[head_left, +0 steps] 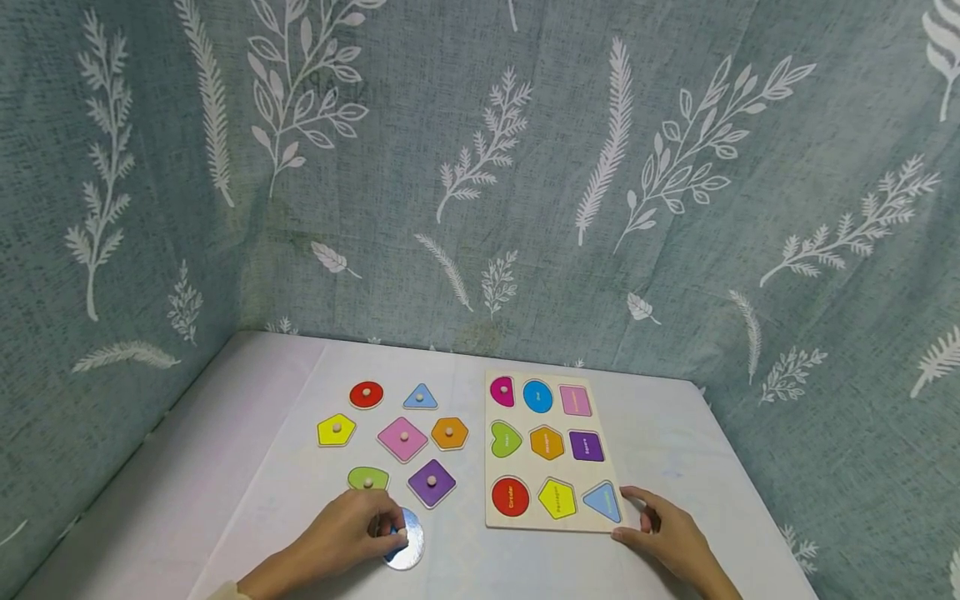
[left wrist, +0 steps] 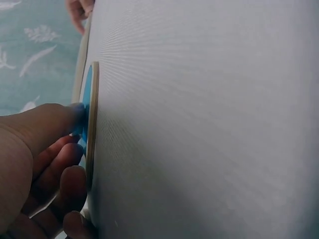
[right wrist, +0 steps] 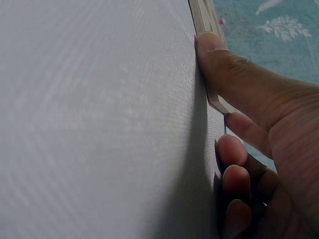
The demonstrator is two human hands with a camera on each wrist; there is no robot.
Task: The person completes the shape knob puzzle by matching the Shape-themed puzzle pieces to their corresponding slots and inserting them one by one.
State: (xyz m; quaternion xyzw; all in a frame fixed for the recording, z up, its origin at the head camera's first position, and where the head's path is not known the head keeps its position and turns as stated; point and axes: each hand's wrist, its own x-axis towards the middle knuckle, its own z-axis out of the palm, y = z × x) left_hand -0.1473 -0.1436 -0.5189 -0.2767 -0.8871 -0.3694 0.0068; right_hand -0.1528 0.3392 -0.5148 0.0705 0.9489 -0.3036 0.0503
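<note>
With thumb and fingertips, my left hand [head_left: 352, 525] pinches the knob of a blue oval puzzle piece [head_left: 408, 550], whose top shines with glare in the head view. In the left wrist view the oval piece [left wrist: 93, 119] shows edge-on, close over the tablecloth. My right hand [head_left: 667, 529] grips the near right corner of a wooden shape puzzle board [head_left: 525, 461], thumb on the front edge and index finger along the side. The board's edge [right wrist: 214, 99] lies between them in the right wrist view. A magenta semicircle piece [head_left: 502, 392] with a knob sits in the board's far left recess.
Left of the board lie knobbed pieces: a red circle [head_left: 366, 395], blue triangle [head_left: 420, 397], yellow pentagon [head_left: 336, 431], pink rectangle [head_left: 402, 439], orange hexagon [head_left: 449, 433], purple square [head_left: 432, 483] and green heart [head_left: 367, 478], partly behind my left hand. Patterned fabric [head_left: 480, 192] encloses the table.
</note>
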